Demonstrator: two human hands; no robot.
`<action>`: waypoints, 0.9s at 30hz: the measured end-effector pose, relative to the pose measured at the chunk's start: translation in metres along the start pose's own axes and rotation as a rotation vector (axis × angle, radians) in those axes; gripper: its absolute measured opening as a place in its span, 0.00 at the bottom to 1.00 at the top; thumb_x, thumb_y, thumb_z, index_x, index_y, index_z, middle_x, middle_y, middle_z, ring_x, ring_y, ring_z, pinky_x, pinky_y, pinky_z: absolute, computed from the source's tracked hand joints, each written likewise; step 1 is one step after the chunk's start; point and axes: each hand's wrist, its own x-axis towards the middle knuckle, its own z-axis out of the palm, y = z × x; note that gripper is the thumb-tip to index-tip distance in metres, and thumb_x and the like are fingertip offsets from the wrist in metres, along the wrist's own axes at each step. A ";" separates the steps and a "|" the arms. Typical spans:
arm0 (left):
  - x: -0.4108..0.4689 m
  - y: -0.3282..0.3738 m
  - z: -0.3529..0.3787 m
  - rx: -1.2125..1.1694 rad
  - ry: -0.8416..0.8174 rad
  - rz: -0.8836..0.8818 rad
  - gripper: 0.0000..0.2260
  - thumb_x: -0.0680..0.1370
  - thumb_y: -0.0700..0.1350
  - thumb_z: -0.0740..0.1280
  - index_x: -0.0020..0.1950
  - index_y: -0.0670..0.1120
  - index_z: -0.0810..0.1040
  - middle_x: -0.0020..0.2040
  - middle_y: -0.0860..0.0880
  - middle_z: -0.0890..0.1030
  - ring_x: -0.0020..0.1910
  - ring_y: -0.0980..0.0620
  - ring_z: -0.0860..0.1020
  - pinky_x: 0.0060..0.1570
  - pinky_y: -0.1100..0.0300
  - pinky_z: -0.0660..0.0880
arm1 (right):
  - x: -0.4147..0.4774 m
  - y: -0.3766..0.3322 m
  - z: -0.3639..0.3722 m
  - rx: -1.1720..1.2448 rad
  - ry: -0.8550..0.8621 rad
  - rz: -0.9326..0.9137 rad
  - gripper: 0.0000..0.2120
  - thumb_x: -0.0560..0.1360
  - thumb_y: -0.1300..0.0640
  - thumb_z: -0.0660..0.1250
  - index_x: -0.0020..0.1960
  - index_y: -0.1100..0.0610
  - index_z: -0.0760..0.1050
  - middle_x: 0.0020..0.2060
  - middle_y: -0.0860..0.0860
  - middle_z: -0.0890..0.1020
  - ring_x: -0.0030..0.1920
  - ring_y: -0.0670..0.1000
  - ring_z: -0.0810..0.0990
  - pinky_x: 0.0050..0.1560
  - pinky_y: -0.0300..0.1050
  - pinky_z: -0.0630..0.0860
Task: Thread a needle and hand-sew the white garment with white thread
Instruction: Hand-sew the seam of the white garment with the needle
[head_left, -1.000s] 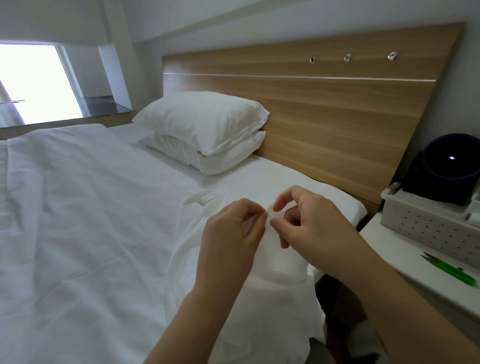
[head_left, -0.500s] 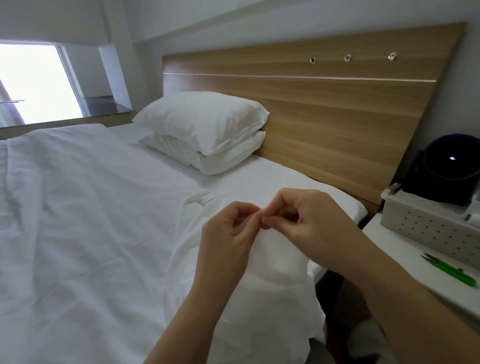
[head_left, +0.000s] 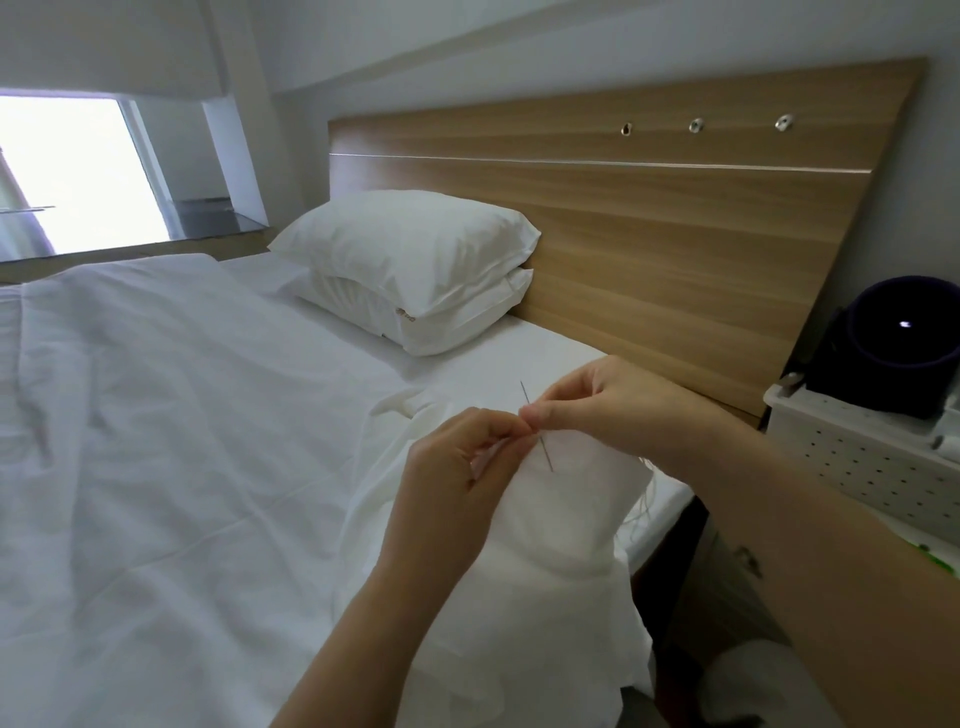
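Fingers (head_left: 553, 415) of the right hand (head_left: 623, 410) pinch the needle (head_left: 547, 457) at its middle, tilted over the white garment (head_left: 561, 525); the left hand (head_left: 452, 473) grips a garment fold just beside

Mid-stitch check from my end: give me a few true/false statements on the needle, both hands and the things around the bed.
1. The right hand pinches the needle. True.
2. The left hand lies flat on the bed, away from the white garment. False: its curled fingers pinch the garment right beside the needle.
3. Two white pillows are stacked against the wooden headboard. True.
4. The perforated basket is black. False: it is white.
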 end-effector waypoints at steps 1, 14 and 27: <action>0.000 0.000 -0.001 0.011 -0.004 0.008 0.10 0.75 0.39 0.71 0.43 0.55 0.79 0.39 0.61 0.81 0.42 0.65 0.78 0.42 0.76 0.69 | 0.001 0.000 -0.001 0.069 -0.016 -0.005 0.08 0.72 0.51 0.72 0.41 0.55 0.84 0.39 0.52 0.85 0.43 0.48 0.82 0.53 0.50 0.77; 0.003 0.015 -0.004 -0.399 -0.345 -0.133 0.08 0.75 0.34 0.67 0.38 0.43 0.77 0.55 0.56 0.81 0.55 0.56 0.81 0.51 0.67 0.75 | 0.048 0.022 -0.008 0.598 0.268 -0.089 0.11 0.83 0.57 0.55 0.45 0.60 0.70 0.42 0.56 0.83 0.45 0.57 0.84 0.45 0.50 0.81; 0.002 0.003 -0.006 -0.279 -0.348 -0.149 0.05 0.66 0.56 0.70 0.38 0.57 0.79 0.74 0.69 0.58 0.73 0.69 0.56 0.72 0.59 0.59 | 0.014 0.002 -0.034 -0.042 -0.004 -0.170 0.10 0.73 0.50 0.70 0.44 0.58 0.79 0.37 0.45 0.85 0.38 0.43 0.81 0.44 0.37 0.75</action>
